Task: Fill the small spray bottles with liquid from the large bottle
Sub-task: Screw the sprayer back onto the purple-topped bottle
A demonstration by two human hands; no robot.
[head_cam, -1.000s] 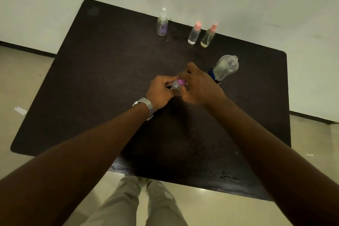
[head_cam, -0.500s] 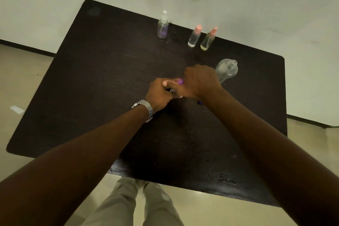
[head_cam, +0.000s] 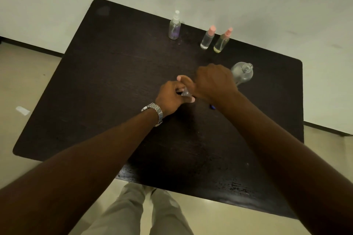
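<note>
While gripped at mid-table in left hand (head_cam: pixel 172 97), with right hand (head_cam: pixel 214 82) clamped on its top, small spray bottle (head_cam: pixel 185 93) risks tipping, spilling; large bottle (head_cam: pixel 242 73) uncapped just beside.

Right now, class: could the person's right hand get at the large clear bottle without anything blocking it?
Probably yes. The right hand sits just beside the large clear bottle, with nothing between them, but it is busy on the small bottle and would have to let go first.
</note>
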